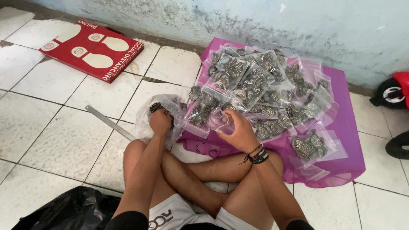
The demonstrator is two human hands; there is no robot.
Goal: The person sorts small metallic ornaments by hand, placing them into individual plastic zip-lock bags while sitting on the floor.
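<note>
Head view: a person sits cross-legged on the white tiled floor (51, 140). Left hand (160, 121) is closed inside a crumpled clear plastic bag (168, 106). Right hand (238, 132) pinches a small clear packet (221, 121). Beyond, packets of grey spiral pieces (260, 85) lie heaped on a purple cloth (341, 140). A steel ruler (108, 122) lies left.

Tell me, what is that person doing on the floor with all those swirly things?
A person sits cross-legged on the tiled floor. Their left hand reaches into a big clear plastic bag of loose spiral pieces. Their right hand holds a small clear pouch at the edge of a purple cloth, where many filled pouches of spirals are piled. A metal ruler lies beside the left knee.
</note>
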